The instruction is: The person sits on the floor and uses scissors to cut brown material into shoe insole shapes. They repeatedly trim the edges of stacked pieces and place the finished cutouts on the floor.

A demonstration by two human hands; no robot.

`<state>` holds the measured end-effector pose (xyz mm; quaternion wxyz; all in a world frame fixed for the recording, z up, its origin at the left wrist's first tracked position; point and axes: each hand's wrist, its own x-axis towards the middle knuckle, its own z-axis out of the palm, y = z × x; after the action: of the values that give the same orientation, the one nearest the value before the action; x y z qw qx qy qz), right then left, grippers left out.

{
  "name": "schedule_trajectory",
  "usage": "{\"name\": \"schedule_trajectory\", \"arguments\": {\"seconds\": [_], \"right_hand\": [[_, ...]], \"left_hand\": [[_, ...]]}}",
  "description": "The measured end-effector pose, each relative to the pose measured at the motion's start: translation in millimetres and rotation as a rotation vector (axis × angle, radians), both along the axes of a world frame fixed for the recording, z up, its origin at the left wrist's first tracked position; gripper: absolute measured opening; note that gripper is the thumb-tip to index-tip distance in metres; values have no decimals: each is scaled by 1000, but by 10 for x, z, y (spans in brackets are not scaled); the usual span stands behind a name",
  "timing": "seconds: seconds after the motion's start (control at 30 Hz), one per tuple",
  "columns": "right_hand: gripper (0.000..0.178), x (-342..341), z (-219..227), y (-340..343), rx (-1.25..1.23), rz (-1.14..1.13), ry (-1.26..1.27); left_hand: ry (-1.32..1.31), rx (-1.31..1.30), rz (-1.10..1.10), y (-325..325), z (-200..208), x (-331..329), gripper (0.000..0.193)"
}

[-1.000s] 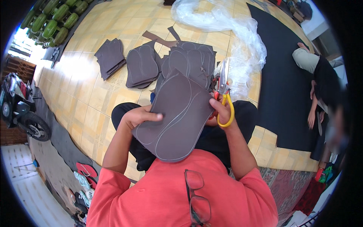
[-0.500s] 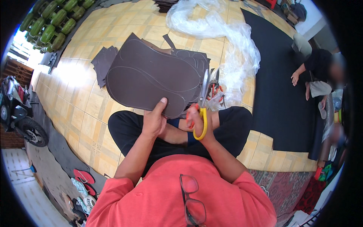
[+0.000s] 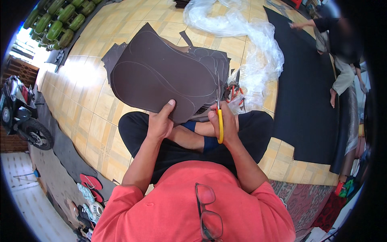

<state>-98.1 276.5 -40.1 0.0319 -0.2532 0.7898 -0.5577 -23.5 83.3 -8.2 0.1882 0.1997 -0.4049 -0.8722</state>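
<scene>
Sheet [image 3: 161,76] swung left, scissors [image 3: 219,117] at edge | left hand [image 3: 160,123] pinches sheet | right hand [image 3: 225,125] grips scissors

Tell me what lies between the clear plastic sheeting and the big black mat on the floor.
Only a strip of bare yellow floor tile separates the clear plastic sheeting from the black mat, as the head view shows.

A dark brown sheet [image 3: 161,78] marked with pale sole outlines is held up flat, yellow-handled scissors [image 3: 219,117] cutting at its right edge.
</scene>
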Motion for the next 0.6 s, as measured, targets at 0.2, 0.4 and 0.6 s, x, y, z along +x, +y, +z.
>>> {"name": "schedule_trajectory", "arguments": {"seconds": [0.2,0.4,0.6], "right_hand": [[32,16,109,55,27,39,-112],[39,85,71,138,17,118,-242],[27,57,-102,-20,-118,48,-156]], "left_hand": [[-4,-16,8,-55,-48,6,44],[-7,-6,-37,-137,34,-41,45],[-8,42,17,40,-67,-27,47]]}}
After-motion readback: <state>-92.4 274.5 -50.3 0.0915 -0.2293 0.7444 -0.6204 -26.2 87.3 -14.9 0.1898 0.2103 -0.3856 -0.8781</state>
